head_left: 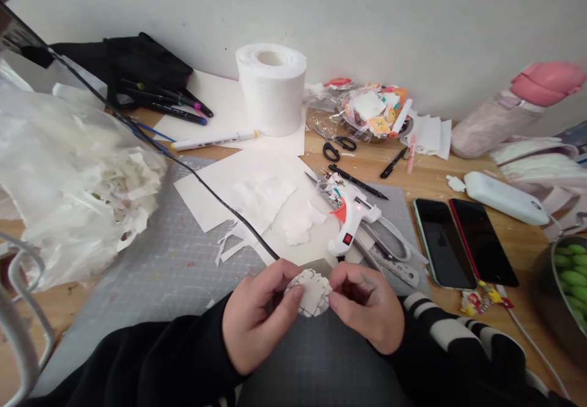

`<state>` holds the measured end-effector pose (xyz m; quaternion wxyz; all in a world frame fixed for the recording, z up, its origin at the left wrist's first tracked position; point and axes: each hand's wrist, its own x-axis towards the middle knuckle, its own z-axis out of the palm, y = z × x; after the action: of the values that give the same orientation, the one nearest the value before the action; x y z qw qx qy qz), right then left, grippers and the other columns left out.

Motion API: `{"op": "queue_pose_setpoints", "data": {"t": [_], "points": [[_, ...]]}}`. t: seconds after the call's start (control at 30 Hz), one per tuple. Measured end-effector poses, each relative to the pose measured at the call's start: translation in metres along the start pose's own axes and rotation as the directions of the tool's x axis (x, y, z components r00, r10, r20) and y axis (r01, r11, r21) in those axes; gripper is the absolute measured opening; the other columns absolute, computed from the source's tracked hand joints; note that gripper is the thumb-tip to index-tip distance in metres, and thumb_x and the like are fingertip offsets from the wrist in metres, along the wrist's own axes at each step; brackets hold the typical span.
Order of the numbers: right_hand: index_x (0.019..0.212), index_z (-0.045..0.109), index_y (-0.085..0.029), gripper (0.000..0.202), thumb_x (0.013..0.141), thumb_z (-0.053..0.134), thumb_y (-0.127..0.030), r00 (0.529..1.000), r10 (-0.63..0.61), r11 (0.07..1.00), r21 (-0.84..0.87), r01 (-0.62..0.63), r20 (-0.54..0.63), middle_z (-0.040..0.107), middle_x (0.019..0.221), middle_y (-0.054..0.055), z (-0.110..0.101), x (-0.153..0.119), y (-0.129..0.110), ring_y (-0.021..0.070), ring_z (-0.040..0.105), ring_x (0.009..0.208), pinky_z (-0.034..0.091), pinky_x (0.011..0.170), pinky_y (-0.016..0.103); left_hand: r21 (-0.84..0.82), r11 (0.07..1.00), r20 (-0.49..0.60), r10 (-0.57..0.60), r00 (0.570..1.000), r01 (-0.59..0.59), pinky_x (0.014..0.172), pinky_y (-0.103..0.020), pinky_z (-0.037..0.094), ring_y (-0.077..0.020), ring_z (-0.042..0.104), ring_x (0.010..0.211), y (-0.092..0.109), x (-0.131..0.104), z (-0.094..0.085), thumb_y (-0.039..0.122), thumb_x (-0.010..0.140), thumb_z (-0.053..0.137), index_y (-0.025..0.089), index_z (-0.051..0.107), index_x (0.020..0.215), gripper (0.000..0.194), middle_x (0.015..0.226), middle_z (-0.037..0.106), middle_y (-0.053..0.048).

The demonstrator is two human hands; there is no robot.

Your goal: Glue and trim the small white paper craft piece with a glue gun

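Observation:
A small round white paper piece (312, 294) with dark lines near its edge is held between both hands over the grey cutting mat. My left hand (263, 315) grips its left side, the thumb lying on top. At the right edge, my right hand (367, 304) pinches the rim between thumb and fingers. Just beyond the hands lies a white glue gun (351, 217) with a red switch and an orange part. Torn white paper (300, 220) and larger white sheets (206, 196) rest on the mat behind the disc.
A plastic bag of scraps (77, 181) fills the left. Behind stand a white roll (271, 92) and a bowl of cutouts (376, 113). Black-handled scissors (339, 148), a metal ruler (389, 266), two phones (444, 242) and a pink-lidded bottle (499, 120) are towards the right.

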<state>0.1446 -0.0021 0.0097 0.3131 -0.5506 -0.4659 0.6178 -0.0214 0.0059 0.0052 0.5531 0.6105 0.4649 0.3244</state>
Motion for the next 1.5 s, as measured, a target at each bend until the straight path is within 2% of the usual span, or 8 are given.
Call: {"op": "queue_pose_setpoints", "data": {"t": [0.13, 0.27, 0.57, 0.9, 1.13, 1.33, 1.5], "points": [[0.056, 0.047, -0.017, 0.012, 0.061, 0.056, -0.024, 1.0, 0.013, 1.0, 0.003, -0.014, 0.014, 0.042, 0.045, -0.005, 0.0005, -0.0002, 0.0013, 0.0054, 0.034, 0.041, 0.025, 0.039, 0.019, -0.193, 0.974, 0.15, -0.093, 0.984, 0.121, 0.046, -0.02, 0.036, -0.0095, 0.048, 0.047, 0.0005, 0.0041, 0.0003, 0.028, 0.078, 0.049, 0.016, 0.057, 0.071, 0.016, 0.055, 0.059, 0.001], [0.057, 0.047, -0.017, 0.011, 0.062, 0.056, -0.023, 1.0, -0.009, 1.0, -0.006, 0.009, 0.025, 0.04, 0.046, -0.006, 0.0013, -0.0005, 0.0037, 0.0049, 0.033, 0.041, 0.025, 0.039, 0.019, -0.158, 0.975, 0.223, -0.117, 0.968, 0.155, 0.048, -0.02, 0.036, -0.0098, 0.047, 0.045, -0.0011, 0.0043, 0.0006, 0.029, 0.079, 0.049, 0.014, 0.06, 0.068, 0.021, 0.046, 0.056, 0.001], [0.072, 0.055, -0.015, 0.012, 0.07, 0.055, -0.027, 0.998, -0.038, 0.998, 0.051, 0.035, 0.055, 0.044, 0.052, -0.004, -0.0013, 0.0014, 0.0074, 0.0057, 0.037, 0.046, 0.029, 0.043, 0.019, -0.136, 0.975, 0.183, -0.15, 0.972, 0.176, 0.043, -0.017, 0.033, -0.0071, 0.042, 0.043, -0.0005, 0.0043, -0.0033, 0.029, 0.081, 0.047, 0.014, 0.058, 0.068, 0.022, 0.048, 0.055, 0.003], [0.07, 0.055, -0.014, 0.015, 0.069, 0.057, -0.028, 0.996, -0.016, 1.0, 0.021, 0.015, 0.086, 0.044, 0.052, -0.004, -0.0012, 0.0014, 0.0057, 0.0057, 0.037, 0.045, 0.03, 0.042, 0.019, -0.019, 0.993, 0.181, -0.109, 0.977, 0.115, 0.047, -0.018, 0.036, -0.0072, 0.044, 0.044, -0.0015, 0.0051, -0.0028, 0.028, 0.081, 0.045, 0.014, 0.056, 0.065, 0.025, 0.047, 0.053, 0.003], [0.067, 0.054, -0.014, 0.013, 0.065, 0.055, -0.027, 0.998, 0.013, 1.0, -0.019, -0.012, 0.055, 0.042, 0.049, -0.005, 0.0011, 0.0027, 0.0009, 0.0058, 0.036, 0.042, 0.03, 0.04, 0.019, 0.098, 0.995, 0.168, -0.049, 0.985, 0.032, 0.049, -0.019, 0.037, -0.008, 0.047, 0.045, -0.0019, 0.0046, -0.0024, 0.026, 0.082, 0.043, 0.015, 0.054, 0.061, 0.026, 0.048, 0.054, 0.002], [0.063, 0.052, -0.014, 0.011, 0.062, 0.053, -0.025, 0.999, 0.025, 0.997, -0.071, -0.022, 0.031, 0.04, 0.048, -0.005, 0.0023, 0.0043, -0.0021, 0.0059, 0.035, 0.042, 0.03, 0.04, 0.02, 0.122, 0.992, 0.18, -0.061, 0.982, 0.039, 0.048, -0.019, 0.037, -0.0091, 0.048, 0.044, -0.0021, 0.0038, -0.0014, 0.026, 0.081, 0.043, 0.015, 0.057, 0.066, 0.024, 0.047, 0.054, 0.002], [0.066, 0.055, -0.014, 0.011, 0.066, 0.05, -0.025, 0.999, 0.005, 0.998, -0.059, -0.003, 0.038, 0.043, 0.049, -0.004, 0.0005, 0.0036, 0.0009, 0.0056, 0.036, 0.043, 0.029, 0.041, 0.019, 0.09, 0.994, 0.147, -0.068, 0.987, 0.055, 0.048, -0.018, 0.037, -0.0085, 0.046, 0.044, 0.0015, 0.005, -0.0037, 0.026, 0.082, 0.041, 0.016, 0.054, 0.062, 0.026, 0.045, 0.053, 0.003]]}}
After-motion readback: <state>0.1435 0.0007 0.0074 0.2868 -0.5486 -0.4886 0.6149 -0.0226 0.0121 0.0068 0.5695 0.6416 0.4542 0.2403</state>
